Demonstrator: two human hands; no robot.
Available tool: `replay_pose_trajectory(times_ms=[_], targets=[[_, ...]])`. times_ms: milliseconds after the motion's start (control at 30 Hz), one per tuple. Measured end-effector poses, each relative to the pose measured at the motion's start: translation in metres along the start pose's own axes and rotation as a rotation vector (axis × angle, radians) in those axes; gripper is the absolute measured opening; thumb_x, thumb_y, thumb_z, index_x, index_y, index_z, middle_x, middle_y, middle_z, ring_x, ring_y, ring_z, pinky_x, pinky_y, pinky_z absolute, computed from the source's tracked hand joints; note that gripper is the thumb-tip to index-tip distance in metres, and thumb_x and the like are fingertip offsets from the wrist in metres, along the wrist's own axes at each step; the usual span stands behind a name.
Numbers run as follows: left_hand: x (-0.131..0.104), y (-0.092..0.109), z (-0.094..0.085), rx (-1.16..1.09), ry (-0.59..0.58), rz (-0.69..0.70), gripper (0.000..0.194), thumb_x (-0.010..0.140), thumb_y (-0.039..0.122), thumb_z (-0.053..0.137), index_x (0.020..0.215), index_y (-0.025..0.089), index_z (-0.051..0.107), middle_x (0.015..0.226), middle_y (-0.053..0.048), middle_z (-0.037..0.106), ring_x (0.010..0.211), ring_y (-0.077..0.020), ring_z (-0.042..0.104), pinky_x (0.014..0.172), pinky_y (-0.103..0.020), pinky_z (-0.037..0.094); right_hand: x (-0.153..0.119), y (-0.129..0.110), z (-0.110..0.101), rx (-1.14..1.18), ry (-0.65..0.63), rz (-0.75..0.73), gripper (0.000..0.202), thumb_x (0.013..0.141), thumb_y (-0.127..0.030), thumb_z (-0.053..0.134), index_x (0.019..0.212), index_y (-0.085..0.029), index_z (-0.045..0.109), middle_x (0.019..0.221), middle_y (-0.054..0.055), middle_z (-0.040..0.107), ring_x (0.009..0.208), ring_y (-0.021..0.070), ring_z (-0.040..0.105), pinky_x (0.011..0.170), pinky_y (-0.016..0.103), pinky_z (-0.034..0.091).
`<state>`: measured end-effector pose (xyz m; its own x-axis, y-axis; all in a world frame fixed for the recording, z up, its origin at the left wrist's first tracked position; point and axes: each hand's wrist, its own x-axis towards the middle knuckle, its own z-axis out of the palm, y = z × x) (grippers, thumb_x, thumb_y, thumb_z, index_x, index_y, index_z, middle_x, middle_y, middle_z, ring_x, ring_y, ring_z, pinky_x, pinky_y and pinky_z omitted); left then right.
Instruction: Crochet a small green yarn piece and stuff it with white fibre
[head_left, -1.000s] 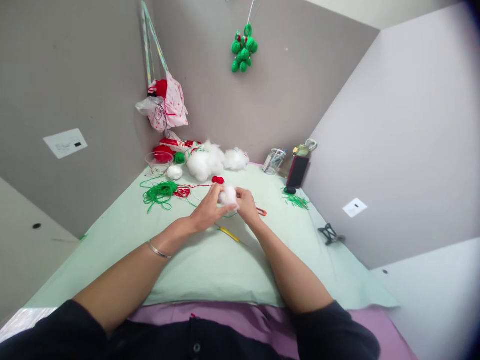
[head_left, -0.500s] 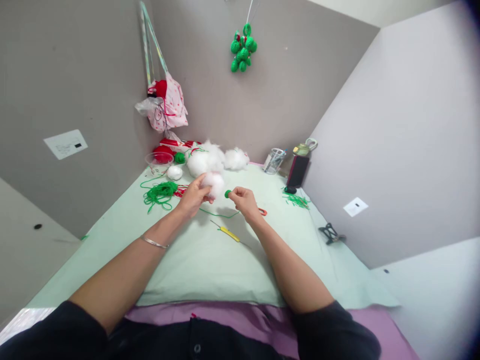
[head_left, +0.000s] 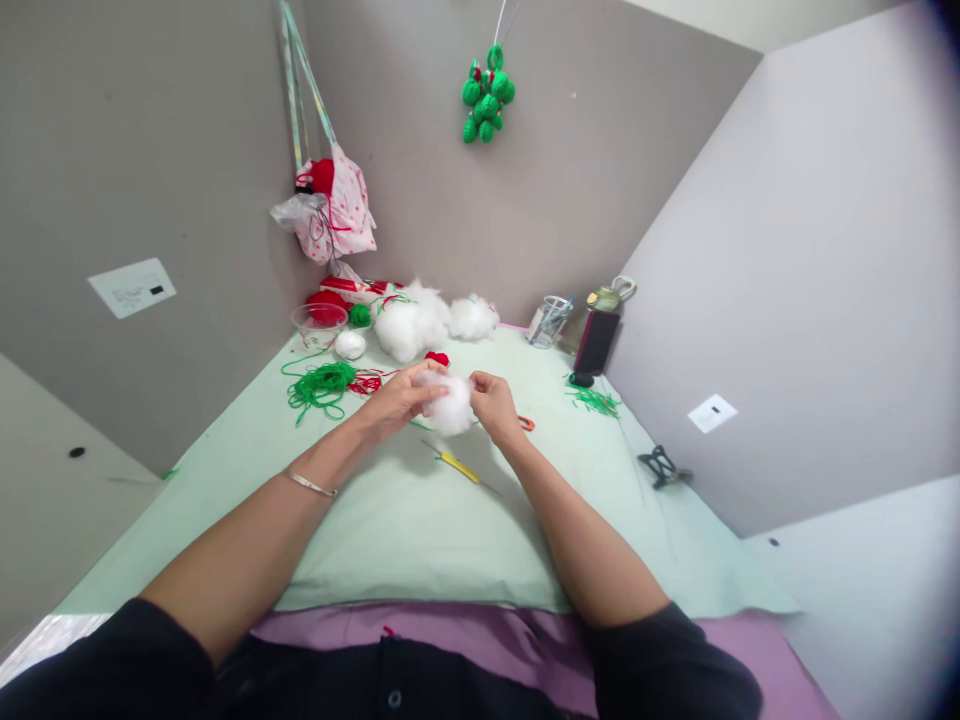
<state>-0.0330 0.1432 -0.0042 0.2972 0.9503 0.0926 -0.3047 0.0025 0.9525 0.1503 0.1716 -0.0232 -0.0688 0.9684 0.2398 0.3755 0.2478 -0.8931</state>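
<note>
My left hand [head_left: 405, 395] pinches a tuft of white fibre stuffing [head_left: 450, 406] above the table. My right hand [head_left: 493, 402] is closed at the tuft's right edge, thumb and finger pressed together. The small green crocheted piece seen in these fingers half a second ago is now hidden behind the fluff. Below the hands lies a crochet hook with a yellow handle [head_left: 459, 467]. Just beyond my left fingers sits a small red piece [head_left: 437, 358]. An orange item [head_left: 526, 424] shows partly beside my right wrist.
Loose green yarn [head_left: 322, 388] and red yarn [head_left: 366, 382] lie left of my hands. Stuffing heaps [head_left: 411, 322] stand at the back, near a clear tub [head_left: 319, 325]. On the right are a glass jar [head_left: 549, 322], a phone [head_left: 597, 342], green yarn scraps [head_left: 595, 402] and a black claw clip [head_left: 662, 467].
The stuffing tuft has moved right and down with my left hand, meeting my right fingers. It now covers the green crocheted piece, while the red piece behind has come into view.
</note>
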Motion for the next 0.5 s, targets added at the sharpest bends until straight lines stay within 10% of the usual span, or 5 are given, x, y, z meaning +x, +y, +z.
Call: replay_pose_trajectory(times_ms=[500], targets=[[0.017,-0.040,-0.016,0.321,0.073,0.013,0.039,0.098,0.037,0.065,0.131,0.016,0.062,0.131,-0.011,0.065,0.112,-0.0260,0.067,0.094,-0.047,0.059,-0.009,-0.013,-0.002,-0.152,-0.107,-0.127,0.005,0.055,-0.021,0.040,0.060,-0.023,0.042,0.056,-0.005,0.037,0.059,0.0129,0.036,0.058,0.028,0.022]])
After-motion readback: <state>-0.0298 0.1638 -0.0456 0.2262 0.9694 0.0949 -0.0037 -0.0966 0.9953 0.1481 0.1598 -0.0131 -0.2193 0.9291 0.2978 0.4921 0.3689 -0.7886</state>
